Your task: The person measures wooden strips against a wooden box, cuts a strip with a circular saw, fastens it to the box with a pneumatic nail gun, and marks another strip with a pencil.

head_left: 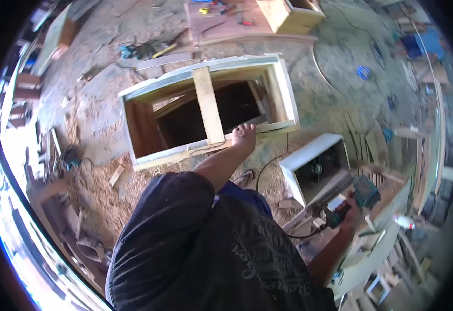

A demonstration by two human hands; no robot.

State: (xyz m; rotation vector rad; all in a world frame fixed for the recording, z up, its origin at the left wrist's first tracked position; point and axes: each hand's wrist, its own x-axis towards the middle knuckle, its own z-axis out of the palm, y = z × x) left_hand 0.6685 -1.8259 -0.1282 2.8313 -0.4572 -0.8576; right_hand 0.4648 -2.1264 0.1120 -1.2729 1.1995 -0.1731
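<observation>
Dark shirt (pixel 185 243) cloth lies nearest the camera. Ahead of it, on the sawdust-strewn floor (pixel 99 129), sits an open wooden box (pixel 287 93) with a crosspiece (pixel 208 106) spanning its opening. Left hand (pixel 243 137): fingers bend over the near rim, just right of the crosspiece; whether they grip or only rest cannot be told. Right hand (pixel 348 210): fingers close around the handle of a power tool (pixel 366 193), beside a smaller white box (pixel 309 150). Handling: the wooden box is probably stiff and fairly heavy; hold by the outer rim, as edges may splinter. Treat the tool as dense and top-heavy; hold by the handle.
</observation>
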